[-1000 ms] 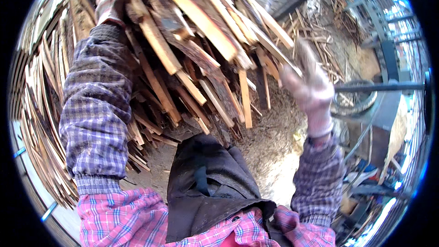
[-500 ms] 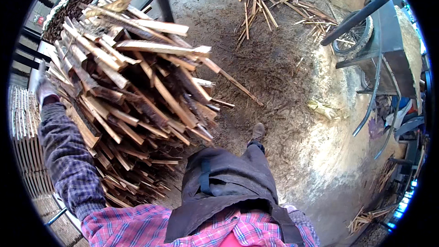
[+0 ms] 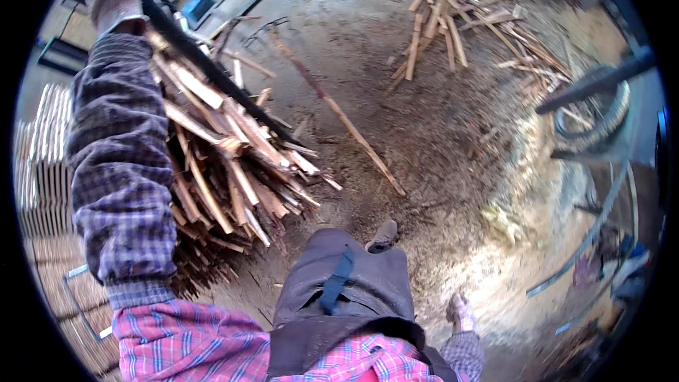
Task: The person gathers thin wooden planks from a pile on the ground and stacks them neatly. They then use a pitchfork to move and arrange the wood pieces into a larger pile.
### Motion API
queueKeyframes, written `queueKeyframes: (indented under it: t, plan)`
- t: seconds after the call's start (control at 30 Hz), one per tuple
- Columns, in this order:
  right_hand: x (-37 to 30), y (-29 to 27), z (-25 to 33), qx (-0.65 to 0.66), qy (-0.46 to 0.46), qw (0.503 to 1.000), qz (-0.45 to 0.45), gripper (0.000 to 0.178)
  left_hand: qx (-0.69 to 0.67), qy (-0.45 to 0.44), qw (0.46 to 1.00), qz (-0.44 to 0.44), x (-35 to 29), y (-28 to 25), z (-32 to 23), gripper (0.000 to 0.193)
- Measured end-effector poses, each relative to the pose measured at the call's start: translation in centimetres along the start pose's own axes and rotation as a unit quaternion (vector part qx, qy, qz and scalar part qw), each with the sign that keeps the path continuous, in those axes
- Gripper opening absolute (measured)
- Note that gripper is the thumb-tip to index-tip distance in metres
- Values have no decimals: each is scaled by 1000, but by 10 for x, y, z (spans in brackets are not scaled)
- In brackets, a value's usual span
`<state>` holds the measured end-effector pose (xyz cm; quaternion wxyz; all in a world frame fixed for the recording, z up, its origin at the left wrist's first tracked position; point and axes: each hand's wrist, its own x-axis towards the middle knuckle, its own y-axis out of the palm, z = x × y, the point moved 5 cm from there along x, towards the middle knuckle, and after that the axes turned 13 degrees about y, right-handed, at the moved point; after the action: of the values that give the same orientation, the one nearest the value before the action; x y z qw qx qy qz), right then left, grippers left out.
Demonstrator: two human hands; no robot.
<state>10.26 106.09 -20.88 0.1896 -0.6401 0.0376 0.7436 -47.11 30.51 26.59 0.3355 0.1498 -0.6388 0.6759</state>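
Note:
My left hand [image 3: 119,1], in a greyish glove, is raised at the far upper left. It is beside the upper end of a long dark bar [image 3: 212,74]; its fingers are blurred, and I cannot tell whether they grip the bar. Under the bar is a big pile of split wood strips [image 3: 233,177], their ends pointing toward me and to the right. My right hand [image 3: 460,311] hangs low at my right side over the floor, small and blurred. Nothing can be made out in it. A long thin wood strip [image 3: 339,117] lies slantwise to the right of the pile.
More loose strips [image 3: 442,21] are heaped at the far right of the floor. A wheel [image 3: 594,113] and a dark metal bar [image 3: 601,81] stand on the right. Stacked pale slats [image 3: 46,155] line the left side. A blue object [image 3: 196,8] is behind the pile.
My left hand has moved up and farther away from beside the pile. My right hand has come into view. The view has shifted, and more of the long thin strip shows beyond the pile.

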Motion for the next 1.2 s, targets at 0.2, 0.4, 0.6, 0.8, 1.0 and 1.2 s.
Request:
queueKeyframes:
  t: [0.2,0.4,0.6,0.8,1.0,1.2]
  plan:
    - [48,37,45,-357,19,932,-62,21,-48,-151,981,-113,-20,-52,-86,35]
    - [49,124,182,-500,-141,851,-73,27,-127,-266,922,-252,-31,-72,-140,38]
    - [41,174,238,-591,-233,767,-88,40,-158,-330,893,-262,-50,-79,-160,39]
    - [43,138,247,-639,-252,709,-158,55,-173,-307,900,-255,-53,-100,-170,41]
    - [-5,213,321,-551,-400,725,-104,88,-152,-260,929,-215,-46,-76,-138,47]
    - [-61,340,345,-658,-250,703,-98,102,-48,-230,968,-90,-65,-48,-90,53]
